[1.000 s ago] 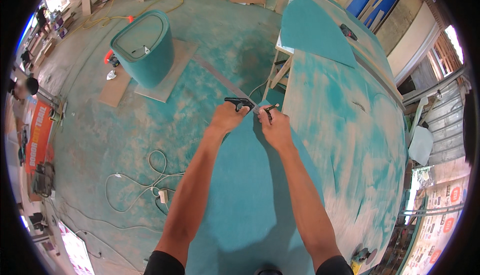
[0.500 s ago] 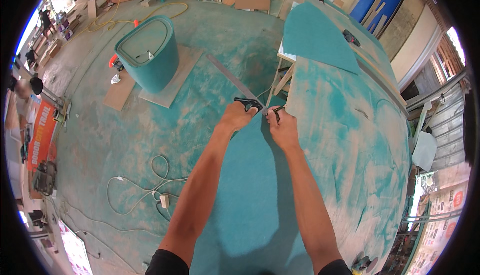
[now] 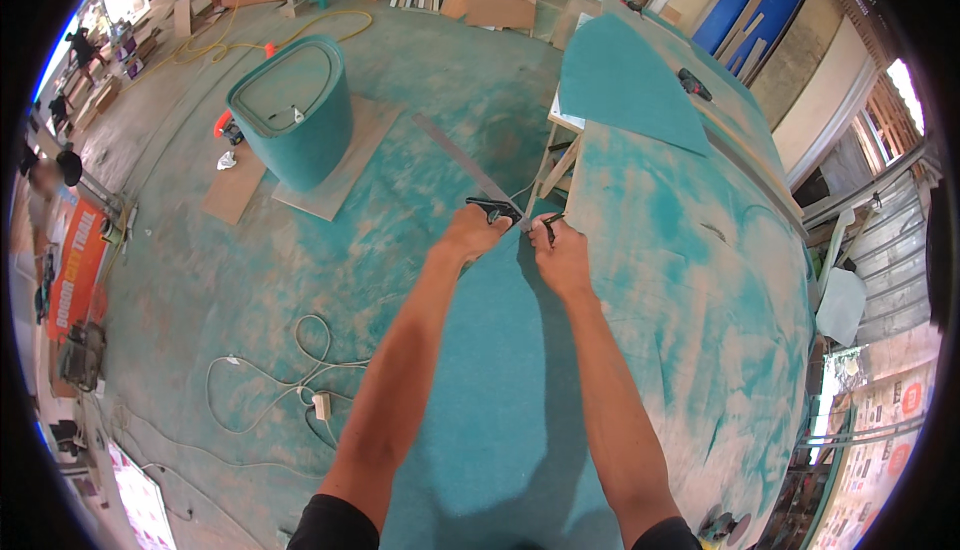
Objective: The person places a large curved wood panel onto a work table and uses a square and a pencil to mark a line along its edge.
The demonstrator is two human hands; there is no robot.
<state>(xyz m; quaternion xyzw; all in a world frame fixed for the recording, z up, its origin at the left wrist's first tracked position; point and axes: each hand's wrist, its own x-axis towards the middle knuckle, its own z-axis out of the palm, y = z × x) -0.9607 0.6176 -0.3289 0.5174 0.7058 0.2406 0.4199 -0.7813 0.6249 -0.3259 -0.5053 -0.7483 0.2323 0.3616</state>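
A long teal board stretches away from me beneath both forearms, narrowing toward its far end. At that tip my left hand grips the dark stock of a square; its long metal blade points out to the far left, beyond the board. My right hand is closed round a thin dark marking tool, like a pencil, held close beside the square's near end. Its point is too small to make out.
To the right lies a teal-dusted worktable bearing another teal panel and a drill. A teal tub-shaped piece stands on boards at the far left. A looped cord with a socket block lies on the floor left.
The whole view has shifted slightly to the left. Both hands keep nearly the same hold and place at the board's tip.
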